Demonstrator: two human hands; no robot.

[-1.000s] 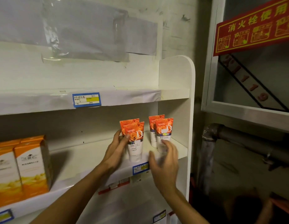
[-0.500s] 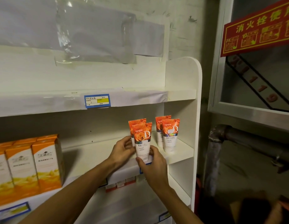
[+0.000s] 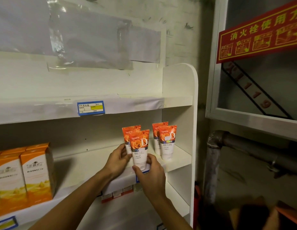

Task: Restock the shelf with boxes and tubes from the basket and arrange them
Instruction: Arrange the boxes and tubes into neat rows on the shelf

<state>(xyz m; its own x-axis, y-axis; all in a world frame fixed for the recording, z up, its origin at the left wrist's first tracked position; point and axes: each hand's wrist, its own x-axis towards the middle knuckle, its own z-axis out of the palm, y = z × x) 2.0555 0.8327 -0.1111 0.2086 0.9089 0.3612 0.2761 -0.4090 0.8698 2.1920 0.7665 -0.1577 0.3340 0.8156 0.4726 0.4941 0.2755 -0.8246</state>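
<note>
Several orange-and-white DANZ tubes stand cap-down on the middle white shelf (image 3: 88, 165), in two front-and-back pairs. My left hand (image 3: 117, 161) and my right hand (image 3: 151, 173) both grip the front tube of the left pair (image 3: 139, 146), left from its side, right around its white lower end. The second tube (image 3: 128, 135) stands just behind it. The right pair (image 3: 167, 141) stands untouched near the shelf's end panel. Orange-and-white boxes (image 3: 35, 170) stand upright at the shelf's left.
The top shelf (image 3: 177, 101) carries a blue price tag (image 3: 91, 107). A lower shelf holds small red-and-white boxes (image 3: 117, 194). To the right are a red sign (image 3: 260, 34), a grey pipe (image 3: 215, 156) and something orange at the bottom right corner (image 3: 287, 213).
My right hand left the right pair of tubes and came over to the left front tube. My left hand slid down its side. The view shifted slightly left.
</note>
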